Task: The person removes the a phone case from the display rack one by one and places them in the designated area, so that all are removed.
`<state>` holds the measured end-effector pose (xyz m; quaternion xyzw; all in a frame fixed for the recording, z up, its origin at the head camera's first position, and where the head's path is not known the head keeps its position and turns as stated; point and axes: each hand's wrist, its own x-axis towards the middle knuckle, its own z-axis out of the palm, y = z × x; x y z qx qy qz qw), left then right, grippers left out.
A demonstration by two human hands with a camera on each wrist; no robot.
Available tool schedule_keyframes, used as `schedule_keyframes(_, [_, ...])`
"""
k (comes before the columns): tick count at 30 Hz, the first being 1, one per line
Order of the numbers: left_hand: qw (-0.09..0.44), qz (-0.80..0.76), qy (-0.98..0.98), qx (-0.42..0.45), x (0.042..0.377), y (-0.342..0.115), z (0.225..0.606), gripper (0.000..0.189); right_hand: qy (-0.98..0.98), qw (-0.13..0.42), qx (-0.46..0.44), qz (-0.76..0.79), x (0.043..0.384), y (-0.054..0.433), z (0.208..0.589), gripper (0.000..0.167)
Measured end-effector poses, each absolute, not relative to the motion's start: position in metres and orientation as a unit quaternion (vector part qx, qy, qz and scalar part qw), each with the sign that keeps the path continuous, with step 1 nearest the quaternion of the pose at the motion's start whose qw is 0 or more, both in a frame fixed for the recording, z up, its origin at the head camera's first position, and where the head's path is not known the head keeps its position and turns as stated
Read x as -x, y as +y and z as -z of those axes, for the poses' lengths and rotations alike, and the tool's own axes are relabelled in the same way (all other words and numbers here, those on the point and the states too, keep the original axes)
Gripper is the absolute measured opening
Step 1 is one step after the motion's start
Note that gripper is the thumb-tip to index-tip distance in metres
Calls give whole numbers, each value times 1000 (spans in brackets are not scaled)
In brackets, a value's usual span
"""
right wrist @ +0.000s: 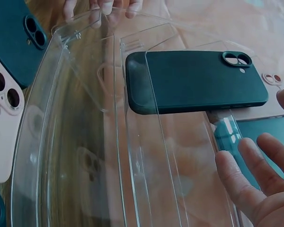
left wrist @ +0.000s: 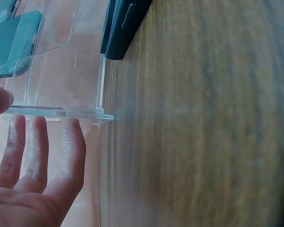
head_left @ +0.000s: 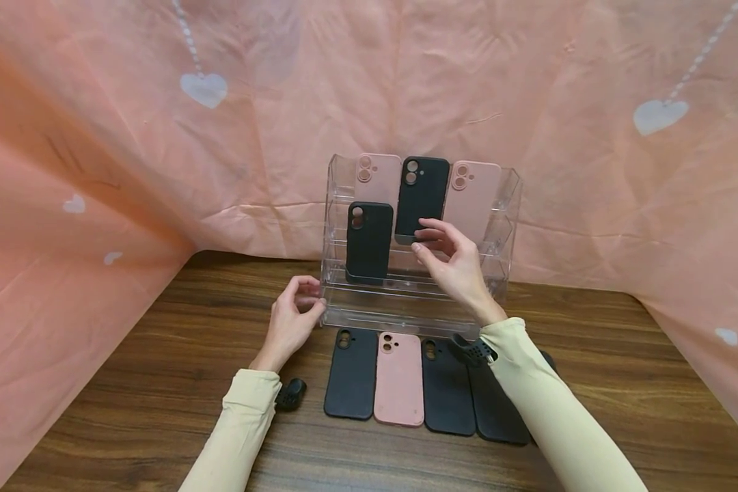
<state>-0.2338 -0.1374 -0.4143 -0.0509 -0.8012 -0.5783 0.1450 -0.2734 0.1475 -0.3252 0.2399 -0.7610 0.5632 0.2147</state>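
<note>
One black phone case (head_left: 369, 242) stands up in the clear acrylic display stand (head_left: 400, 318), left of centre in the frame, and just above it comes a row of three: pale pink case (head_left: 378, 179), taller-standing black case (head_left: 422, 191), right-hand pink case (head_left: 478, 195). And look at the right hand (head_left: 454, 265), mid-frame before that row, thumb and fingers well parted, nothing in its grasp! Whether a fingertip brushes anything there, I cannot tell. Over to the left hand (head_left: 292, 318), left of centre: fingers bent, tips on the stand's side panel, thumb across its edge, a light pinch. Down at bottom centre, laid flat on the wooden table (head_left: 160, 396), it's a line-up: black case at the left end (head_left: 350, 376), flat pink case (head_left: 400, 383), then two more black cases (head_left: 449, 396), the right one partly under the cream sleeve (head_left: 547, 403). Behind it all hangs a peach curtain (head_left: 295, 102), hearts and all!
</note>
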Motion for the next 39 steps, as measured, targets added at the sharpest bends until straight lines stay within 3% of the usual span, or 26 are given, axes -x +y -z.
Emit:
schedule_keyframes(24, [148, 580, -800, 49, 235, -136, 415, 31, -759, 193, -224, -581, 286, 114, 329, 48])
schedule_keyframes(39, [145, 581, -799, 48, 235, -137, 415, 30, -776, 276, -195, -533, 291, 96, 329, 49])
